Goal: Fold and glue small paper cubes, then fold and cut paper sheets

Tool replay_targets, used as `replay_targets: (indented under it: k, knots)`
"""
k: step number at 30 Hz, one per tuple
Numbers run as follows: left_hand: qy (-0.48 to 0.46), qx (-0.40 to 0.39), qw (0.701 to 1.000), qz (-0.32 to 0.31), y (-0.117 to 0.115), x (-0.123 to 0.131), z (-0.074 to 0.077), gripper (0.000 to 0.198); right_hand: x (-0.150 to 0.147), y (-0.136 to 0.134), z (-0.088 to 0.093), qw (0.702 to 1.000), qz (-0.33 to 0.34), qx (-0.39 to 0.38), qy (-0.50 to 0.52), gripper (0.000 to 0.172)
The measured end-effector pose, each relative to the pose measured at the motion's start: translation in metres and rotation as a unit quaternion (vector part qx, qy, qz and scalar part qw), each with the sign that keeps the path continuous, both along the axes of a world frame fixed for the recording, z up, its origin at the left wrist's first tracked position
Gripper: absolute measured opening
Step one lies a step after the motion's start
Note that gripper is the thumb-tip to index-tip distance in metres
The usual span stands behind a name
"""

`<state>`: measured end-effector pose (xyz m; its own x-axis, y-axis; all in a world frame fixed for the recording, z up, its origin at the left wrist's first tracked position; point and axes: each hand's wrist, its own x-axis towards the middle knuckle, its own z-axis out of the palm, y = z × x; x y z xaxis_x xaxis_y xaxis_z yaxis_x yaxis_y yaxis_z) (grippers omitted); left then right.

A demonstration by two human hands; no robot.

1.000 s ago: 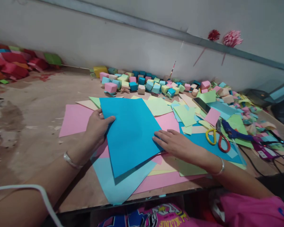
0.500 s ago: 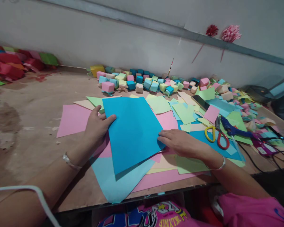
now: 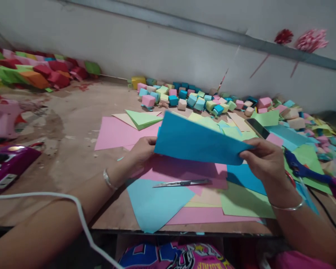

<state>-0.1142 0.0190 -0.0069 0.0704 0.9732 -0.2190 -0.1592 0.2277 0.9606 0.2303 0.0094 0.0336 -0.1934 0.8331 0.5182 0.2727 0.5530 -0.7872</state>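
Note:
A sheet of blue paper (image 3: pixel 198 140) is held up off the table between my two hands, tilted so that it looks narrow. My left hand (image 3: pixel 144 149) grips its left edge, the fingertips partly hidden behind the sheet. At the right corner, my right hand (image 3: pixel 264 155) pinches the paper between thumb and fingers. Beneath it lies a slim metal craft knife (image 3: pixel 182 183) on pink paper (image 3: pixel 184 170). A light blue sheet (image 3: pixel 156 203) spreads near the table's front edge.
Small folded paper cubes (image 3: pixel 182 95) line the wall. A phone (image 3: pixel 257 128) and a blue-handled tool (image 3: pixel 305 168) lie right. On the left are a pink glue gun (image 3: pixel 4 117), a purple power strip (image 3: pixel 12 166) and a white cable (image 3: pixel 80 209) crossing my left arm.
The blue sheet has been lifted and tilted, uncovering the craft knife. My right hand now pinches its corner from the right. The view has swung left, bringing in the glue gun.

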Motion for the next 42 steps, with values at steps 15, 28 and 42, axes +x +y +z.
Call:
replay_targets:
  k: [15,28,42]
  knots:
    - [0.298,0.17,0.937,-0.063,-0.029,0.016,0.023,0.06,-0.008,0.024,-0.011,0.981,-0.138,-0.133,-0.009,0.046]
    - [0.302,0.039,0.947,-0.104,-0.027,0.017,0.015,0.046,-0.019,0.034,-0.047,0.97,-0.144,-0.191,-0.043,0.043]
    - [0.246,0.002,0.969,-0.01,-0.013,0.009,0.01,0.046,-0.028,0.015,-0.028,0.959,-0.072,-0.265,-0.073,0.023]
